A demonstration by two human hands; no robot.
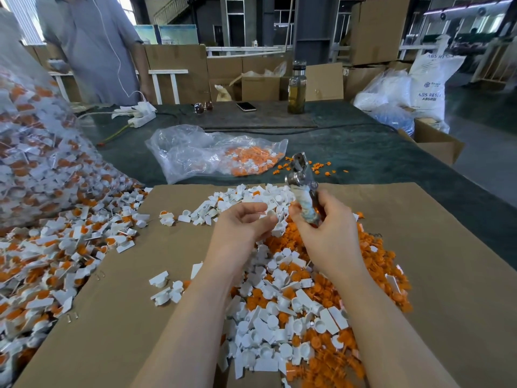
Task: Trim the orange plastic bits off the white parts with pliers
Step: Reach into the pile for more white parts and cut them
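My right hand (326,219) grips the taped handles of metal pliers (300,175), whose jaws point up and away over the cardboard. My left hand (246,219) pinches a small white part (272,215) between thumb and fingers, just left of the plier handles. Below both hands lies a heap of trimmed white parts (268,326) mixed with cut orange bits (375,264). A spill of untrimmed white-and-orange parts (56,261) covers the left side of the cardboard sheet (134,317).
A big clear bag of untrimmed parts (36,152) leans at the left. A smaller open bag (212,152) lies on the green table behind the cardboard. Further back are a bottle (297,88), a phone (246,106), sunglasses (203,107) and a standing person (98,46).
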